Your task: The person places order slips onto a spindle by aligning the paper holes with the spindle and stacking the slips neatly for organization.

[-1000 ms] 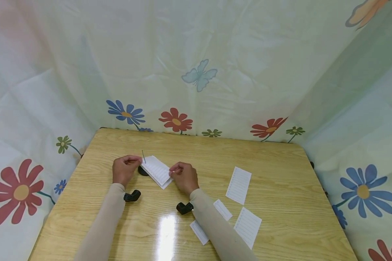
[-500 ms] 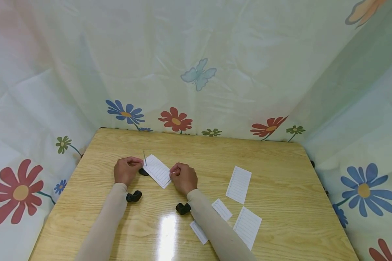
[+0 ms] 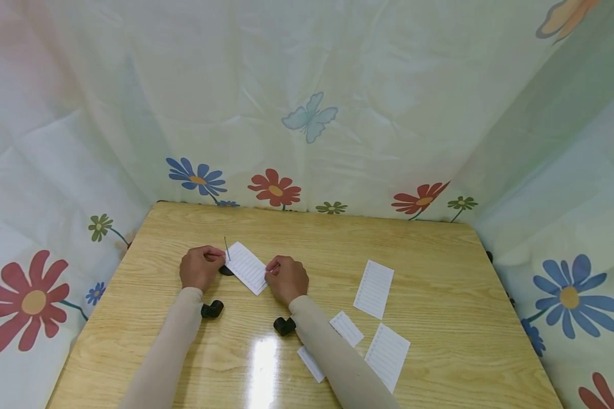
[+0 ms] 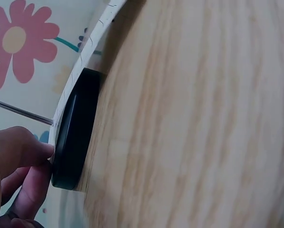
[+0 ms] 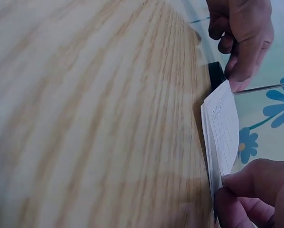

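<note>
- Beige sleeves (image 3: 166, 346) reach in over a wood-grain table (image 3: 450, 318) from the near side; the clock here is centred on the held ruled sheets
- One small ruled slip (image 3: 311, 363) lies at five o'clock, partly under the right sleeve
- At four o'clock are a larger ruled card (image 3: 389, 355) and a second small slip (image 3: 347, 328), the sleeve covering part of each
- Black wrist units (image 3: 212, 309) sit at seven and five o'clock, one by each cuff
- Another large card (image 3: 373, 289) lies at three o'clock, well apart from the hands
- Just past three, the right hand (image 3: 288, 279) pinches the near end of the ruled sheets (image 3: 247, 270), layered, thumb on top
- At nine, the left hand (image 3: 200, 268) pinches their opposite corner
- Beside its fingertips, a round black base (image 4: 78, 133) sits under that corner, and a thin rod (image 3: 227, 247) rises at ten o'clock
- Farthest back, a flowered curtain (image 3: 194, 79) carries a pale blue butterfly (image 3: 312, 119) at one o'clock
</note>
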Demonstrator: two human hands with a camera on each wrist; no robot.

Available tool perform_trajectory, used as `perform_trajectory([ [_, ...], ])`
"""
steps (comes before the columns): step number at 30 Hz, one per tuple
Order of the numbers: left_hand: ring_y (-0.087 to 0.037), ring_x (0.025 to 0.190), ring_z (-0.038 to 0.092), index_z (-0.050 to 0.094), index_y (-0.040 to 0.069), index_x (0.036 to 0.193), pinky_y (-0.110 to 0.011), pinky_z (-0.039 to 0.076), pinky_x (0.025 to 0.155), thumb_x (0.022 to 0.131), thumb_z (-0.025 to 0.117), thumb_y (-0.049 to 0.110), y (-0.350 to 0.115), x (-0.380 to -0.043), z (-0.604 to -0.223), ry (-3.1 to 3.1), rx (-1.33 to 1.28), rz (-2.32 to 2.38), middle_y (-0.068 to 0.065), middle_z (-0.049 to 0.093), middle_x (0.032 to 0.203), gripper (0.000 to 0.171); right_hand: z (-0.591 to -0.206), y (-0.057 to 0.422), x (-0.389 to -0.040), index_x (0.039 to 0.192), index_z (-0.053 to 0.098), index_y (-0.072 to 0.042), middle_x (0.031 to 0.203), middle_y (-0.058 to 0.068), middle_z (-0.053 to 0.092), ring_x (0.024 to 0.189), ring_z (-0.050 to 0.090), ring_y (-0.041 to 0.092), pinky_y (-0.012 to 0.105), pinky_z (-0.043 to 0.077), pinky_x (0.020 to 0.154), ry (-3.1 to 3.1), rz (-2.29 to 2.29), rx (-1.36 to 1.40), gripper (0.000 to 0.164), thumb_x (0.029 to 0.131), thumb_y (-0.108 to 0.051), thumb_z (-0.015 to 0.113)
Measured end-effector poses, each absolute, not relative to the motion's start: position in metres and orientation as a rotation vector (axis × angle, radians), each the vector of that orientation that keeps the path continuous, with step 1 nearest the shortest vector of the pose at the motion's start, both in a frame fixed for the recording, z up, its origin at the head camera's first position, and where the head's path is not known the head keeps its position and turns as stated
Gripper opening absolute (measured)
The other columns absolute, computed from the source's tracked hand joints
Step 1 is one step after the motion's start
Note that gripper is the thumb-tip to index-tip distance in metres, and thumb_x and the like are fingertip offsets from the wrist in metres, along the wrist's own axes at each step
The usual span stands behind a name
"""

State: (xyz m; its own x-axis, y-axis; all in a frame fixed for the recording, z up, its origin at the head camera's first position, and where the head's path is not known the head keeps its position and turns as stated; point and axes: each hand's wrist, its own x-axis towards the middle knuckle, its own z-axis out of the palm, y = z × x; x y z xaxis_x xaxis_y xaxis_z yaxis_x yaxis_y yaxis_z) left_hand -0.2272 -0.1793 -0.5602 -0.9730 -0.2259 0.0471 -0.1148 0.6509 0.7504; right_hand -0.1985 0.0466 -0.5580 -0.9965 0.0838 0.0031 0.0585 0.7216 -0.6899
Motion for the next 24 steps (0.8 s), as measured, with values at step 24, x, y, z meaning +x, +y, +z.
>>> perform_trajectory([
  [24, -0.015, 0.075, 0.062, 0.084, 0.017, 0.112, -0.029, 0.044, 0.068, 0.096, 0.080, 0.025, -0.185, -0.212, -0.563, -2.700, 0.219, -1.354, -0.005, 0.075, 0.089, 0.018, -0.567, 0.069, -0.191, 0.087, 0.080, -0.020, 0.069, -0.010, 0.067, 0.064, 0.058, 0.005, 0.027, 0.046, 0.063, -2.768, 1.301, 0.029, 0.003, 0.086, -0.018, 0.082],
])
